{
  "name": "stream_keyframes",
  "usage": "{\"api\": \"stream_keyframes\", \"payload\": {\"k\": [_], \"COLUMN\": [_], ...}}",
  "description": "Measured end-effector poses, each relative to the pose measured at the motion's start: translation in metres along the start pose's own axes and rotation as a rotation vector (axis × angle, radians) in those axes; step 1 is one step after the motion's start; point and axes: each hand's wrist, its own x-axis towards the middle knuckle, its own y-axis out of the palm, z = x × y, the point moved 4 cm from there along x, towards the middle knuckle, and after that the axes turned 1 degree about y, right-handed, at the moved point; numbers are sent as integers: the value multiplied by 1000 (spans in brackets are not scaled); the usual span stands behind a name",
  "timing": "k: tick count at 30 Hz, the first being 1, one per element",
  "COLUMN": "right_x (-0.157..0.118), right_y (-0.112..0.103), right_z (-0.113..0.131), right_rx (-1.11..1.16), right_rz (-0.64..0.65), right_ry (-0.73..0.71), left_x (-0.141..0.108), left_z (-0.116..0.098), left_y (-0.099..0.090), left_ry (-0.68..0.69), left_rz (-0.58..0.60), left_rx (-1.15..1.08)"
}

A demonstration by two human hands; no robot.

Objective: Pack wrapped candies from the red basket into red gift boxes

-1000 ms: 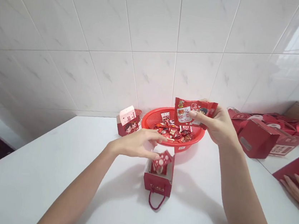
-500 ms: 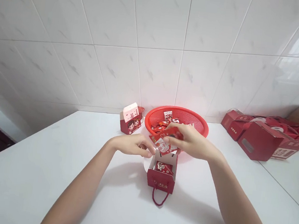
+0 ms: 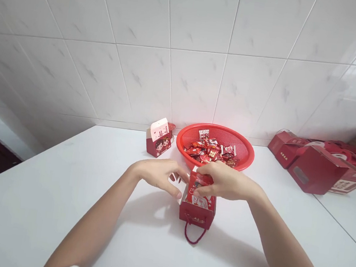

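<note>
A: What occupies the middle of the counter point(image 3: 60, 206)?

B: A small red box point(image 3: 196, 218), open at the top, standing just in front of the red basket point(image 3: 248, 158). A dark red cord handle point(image 3: 194, 241) loops from its near wall.

A: And the red packet point(image 3: 201, 201)?

B: In the mouth of the box, printed face upward, sloping down toward the near wall. Of the two hands, the right hand point(image 3: 228, 183) grips it, thumb on the printed face, fingers over the far end.

A: The left hand point(image 3: 160, 174)?

B: Holding nothing; thumb and fingers are parted in a loose arch at the box's left side. Whether the thumb tip touches the wall there cannot be told from this angle.

A: The surroundings?

B: Inside the basket, a heap of small wrapped pieces point(image 3: 211, 149), mostly red. Left of it, a second box point(image 3: 158, 145) with a pale pink top. Far right, a group of red cartons point(image 3: 317, 170). Behind all, a wall of marbled tiles point(image 3: 196, 84).
</note>
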Motion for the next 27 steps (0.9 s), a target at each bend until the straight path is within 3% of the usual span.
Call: {"api": "stream_keyframes", "payload": {"k": [4, 9, 14, 17, 23, 27], "right_x": [3, -2, -18, -30, -41, -41], "right_y": [5, -4, -10, -16, -20, -9], "right_z": [-6, -17, -14, -10, -10, -11], "right_rx": [-87, -198, -229, -251, -245, -232], "right_rz": [50, -89, -67, -121, -127, -112], "right_ry": [48, 128, 111, 121, 160, 131], "left_x": [-1, -2, -4, -7, -5, 0], "left_z": [2, 0, -4, -9, -24, -27], "left_y": [0, 2, 5, 5, 9, 15], "left_ry": [-43, -79, -116, -134, -48, 0], "left_rz": [-33, -50, -105, -146, -234, -202], "left_rx": [51, 105, 147, 189, 162, 200]}}
